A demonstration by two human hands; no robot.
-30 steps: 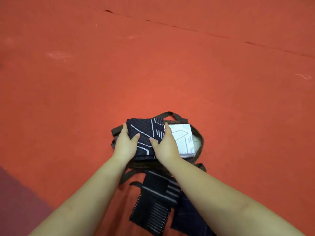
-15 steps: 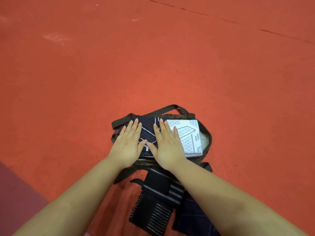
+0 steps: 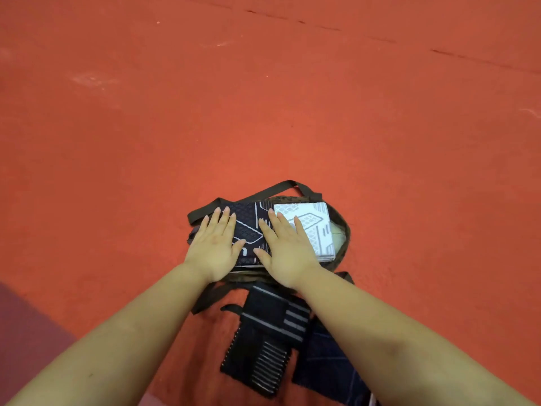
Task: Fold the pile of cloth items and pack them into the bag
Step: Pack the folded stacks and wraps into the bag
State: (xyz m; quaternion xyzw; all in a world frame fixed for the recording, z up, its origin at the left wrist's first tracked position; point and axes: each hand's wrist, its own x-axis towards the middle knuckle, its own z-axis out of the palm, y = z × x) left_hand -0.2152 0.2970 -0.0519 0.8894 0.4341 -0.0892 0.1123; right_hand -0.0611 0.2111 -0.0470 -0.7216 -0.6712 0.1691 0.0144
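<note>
On the red floor [image 3: 292,112] lies the olive bag [image 3: 342,230], holding a folded patterned cloth [image 3: 310,227], long axis left-right. Left hand [image 3: 215,247] and right hand [image 3: 285,247] press it, fingers straight.

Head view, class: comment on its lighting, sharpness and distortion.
Head view: even, soft light, no glare; only faint shadows under the hands; the cloth pattern reads sharply; wide-angle stretch enlarges the forearms at the bottom edge.

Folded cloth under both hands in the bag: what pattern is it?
Folded cloth: half dark navy, half white, with geometric diamond-grid and line motifs. Only the head view shows it.
</note>
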